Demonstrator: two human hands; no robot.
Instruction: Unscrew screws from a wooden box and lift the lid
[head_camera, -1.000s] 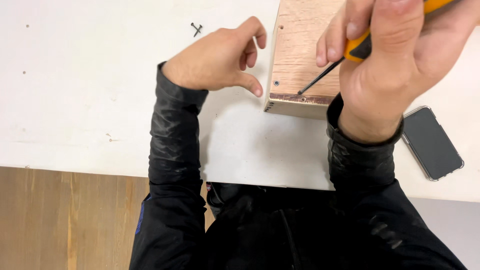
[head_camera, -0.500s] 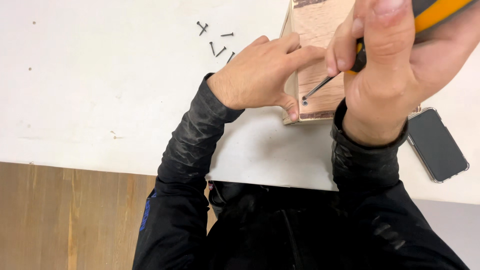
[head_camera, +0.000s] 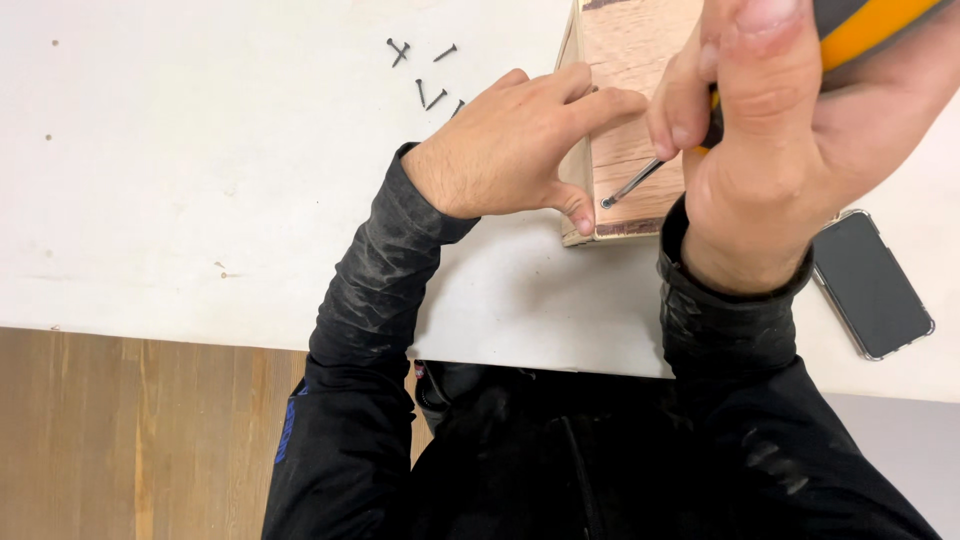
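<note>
Screwdriver (head_camera: 800, 60), orange handle w/ dark grip, is held tilted at the top right of the head view; its thin metal shaft (head_camera: 632, 185) is angled down-left, tip set on a small dark screw head (head_camera: 606, 203) near the front edge of a wooden board (head_camera: 630, 90). The handle is wrapped by the right hand (head_camera: 790, 150), fingers closed around it, thumb up top. The board is lying flat on the white table (head_camera: 200, 180), its near left corner gripped by the left hand (head_camera: 510, 150): thumb (head_camera: 578, 208) pressed vs. the side edge just beside the screw, index finger laid across the top face. Loose dark screws (head_camera: 425, 70) are scattered on the table just beyond the left hand. A dark phone (head_camera: 870, 285) is lying face-up to the right, near the right wrist. Black sleeves are seen on both arms; wood floor (head_camera: 130, 440) is seen below the table edge.
</note>
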